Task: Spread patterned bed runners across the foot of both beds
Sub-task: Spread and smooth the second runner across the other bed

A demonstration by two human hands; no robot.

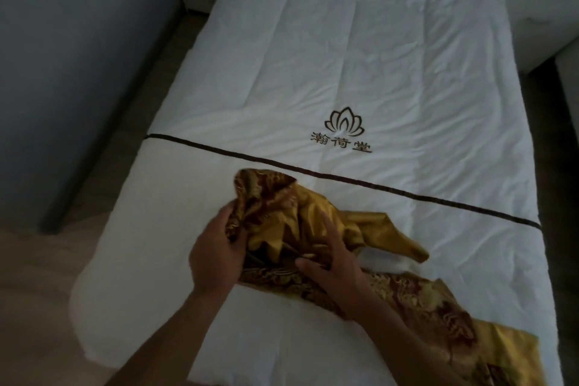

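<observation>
A gold and dark-red patterned bed runner (369, 229) lies bunched and twisted on the foot of a white bed (344, 56). Its right part trails flat toward the bed's lower right corner. My left hand (216, 247) grips the crumpled left end of the runner. Resting on the bunched fabric beside it, my right hand (329, 257) has its fingers spread and its thumb tucked under a fold. A dark stripe (391, 188) crosses the duvet just above the runner, and an embroidered lotus logo (343, 131) sits above that stripe.
A grey wall or panel (72, 72) stands to the left of the bed, with a narrow strip of wooden floor (40, 276) between them. A pale upholstered piece (545, 19) sits at the right, near the head of the bed.
</observation>
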